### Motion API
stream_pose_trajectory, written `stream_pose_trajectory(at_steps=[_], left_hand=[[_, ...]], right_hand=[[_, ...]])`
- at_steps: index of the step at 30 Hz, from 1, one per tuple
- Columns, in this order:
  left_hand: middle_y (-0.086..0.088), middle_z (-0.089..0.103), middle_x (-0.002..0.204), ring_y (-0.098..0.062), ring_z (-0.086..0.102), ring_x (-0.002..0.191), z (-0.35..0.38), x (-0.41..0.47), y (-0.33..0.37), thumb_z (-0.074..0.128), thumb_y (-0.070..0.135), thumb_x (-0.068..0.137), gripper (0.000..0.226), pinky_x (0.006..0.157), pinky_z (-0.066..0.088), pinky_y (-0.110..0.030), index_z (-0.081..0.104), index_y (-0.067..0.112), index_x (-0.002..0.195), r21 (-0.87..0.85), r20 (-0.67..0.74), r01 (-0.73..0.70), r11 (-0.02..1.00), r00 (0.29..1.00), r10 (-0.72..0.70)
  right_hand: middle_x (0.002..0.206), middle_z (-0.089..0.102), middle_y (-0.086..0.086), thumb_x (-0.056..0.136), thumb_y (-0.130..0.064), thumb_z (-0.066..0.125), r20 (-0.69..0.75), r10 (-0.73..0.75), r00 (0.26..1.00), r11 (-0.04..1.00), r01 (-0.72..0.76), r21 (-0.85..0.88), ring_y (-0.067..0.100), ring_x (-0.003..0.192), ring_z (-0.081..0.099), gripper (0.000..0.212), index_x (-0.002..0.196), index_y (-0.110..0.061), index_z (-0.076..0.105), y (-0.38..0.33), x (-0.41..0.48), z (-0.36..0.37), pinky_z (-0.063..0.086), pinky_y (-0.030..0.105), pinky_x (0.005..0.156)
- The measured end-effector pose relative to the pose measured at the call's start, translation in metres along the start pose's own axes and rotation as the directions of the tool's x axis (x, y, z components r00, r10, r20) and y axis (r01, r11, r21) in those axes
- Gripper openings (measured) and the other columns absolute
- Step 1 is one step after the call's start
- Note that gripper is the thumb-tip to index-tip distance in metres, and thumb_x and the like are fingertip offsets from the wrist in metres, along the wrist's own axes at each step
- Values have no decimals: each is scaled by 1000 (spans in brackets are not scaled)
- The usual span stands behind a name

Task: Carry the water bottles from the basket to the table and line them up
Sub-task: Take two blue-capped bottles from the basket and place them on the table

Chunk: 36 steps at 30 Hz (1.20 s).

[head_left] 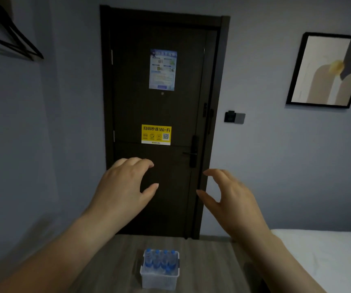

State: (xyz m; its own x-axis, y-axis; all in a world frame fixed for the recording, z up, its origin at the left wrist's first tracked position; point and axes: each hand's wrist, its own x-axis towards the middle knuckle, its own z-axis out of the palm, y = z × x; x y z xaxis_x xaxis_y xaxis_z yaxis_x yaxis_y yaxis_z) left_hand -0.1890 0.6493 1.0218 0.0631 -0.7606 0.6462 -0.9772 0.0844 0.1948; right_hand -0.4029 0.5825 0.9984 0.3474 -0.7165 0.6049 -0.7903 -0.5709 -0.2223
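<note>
**Two empty hands up high, bottles down in the basket**

The left hand (123,185) is held up in the air in front of a dark door (159,106). Its fingers are spread and bent, like a claw, and it holds nothing. The right hand (229,195) is up beside it, apart from it, with fingers bent the same way and nothing in it. Both arms run off the bottom of the picture.

Far below the hands is a clear plastic basket (159,280). It sits on a wood-look surface (208,261); I cannot tell if this is the floor or a table. The basket is near the bottom edge of the picture, about in the middle of that surface. The water bottles (159,261) stand upright inside the basket, packed close together, with blue caps on top. Four caps show in the back row. More bottles are in front, but they are blurry and hard to count. A dark flat thing peeks out at the left of the basket, and I cannot tell what it is.

A white bed (322,256) is at the right, cut off by the picture edge. On the door is a yellow Wi-Fi sign (156,134) and a blue paper (163,69) with words too small to read. A framed picture (327,70) hangs on the wall at the right. Dark hangers (11,37) show at the top left, partly cut off. The room is dim.
</note>
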Motion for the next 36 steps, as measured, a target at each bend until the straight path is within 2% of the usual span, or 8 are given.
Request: stream_pose_trajectory(at_steps=[11,16,21,25,33,36], left_hand=[[10,53,130,-10,45,123,116,131,-113,59,42,86,49,95,39,-24,47,28,131,-37,96,12,999,995,-9],[11,50,133,-10,42,126,181,175,-134,58,43,87,50,100,39,-26,45,29,133,-37,164,26,999,986,-19],[11,47,136,-9,40,128,248,214,-144,55,43,90,50,103,40,-27,41,30,136,-30,204,48,998,978,-41],[9,45,138,-10,39,129,318,245,-148,55,39,90,50,104,41,-29,40,28,137,5,261,115,993,959,-113],[7,50,133,-11,44,122,454,246,-180,56,41,89,48,98,43,-27,44,27,134,49,409,218,975,886,-219],[7,51,133,-11,45,121,498,236,-197,56,40,89,49,97,41,-26,45,26,134,68,458,232,970,857,-237]], right_hand=[[125,58,-10,83,-48,58,69,61,996,996,-56,-62,7,109,58,48,127,-29,50,32,138,132,36,13,85],[126,58,-10,85,-46,60,115,93,989,993,-84,-86,8,110,57,47,128,-29,50,71,182,184,37,14,87],[126,59,-7,85,-44,60,127,73,989,996,-65,-63,11,113,57,47,128,-26,51,118,222,238,44,22,93],[125,59,-6,85,-44,60,157,49,986,998,-44,-35,11,112,57,47,127,-27,51,169,255,295,46,25,93],[119,62,-4,84,-40,64,332,40,942,999,-46,9,13,105,60,44,123,-25,54,248,274,414,43,21,85],[120,61,-5,85,-40,63,387,32,922,999,-46,26,12,105,59,44,125,-25,53,265,269,456,45,24,88]])
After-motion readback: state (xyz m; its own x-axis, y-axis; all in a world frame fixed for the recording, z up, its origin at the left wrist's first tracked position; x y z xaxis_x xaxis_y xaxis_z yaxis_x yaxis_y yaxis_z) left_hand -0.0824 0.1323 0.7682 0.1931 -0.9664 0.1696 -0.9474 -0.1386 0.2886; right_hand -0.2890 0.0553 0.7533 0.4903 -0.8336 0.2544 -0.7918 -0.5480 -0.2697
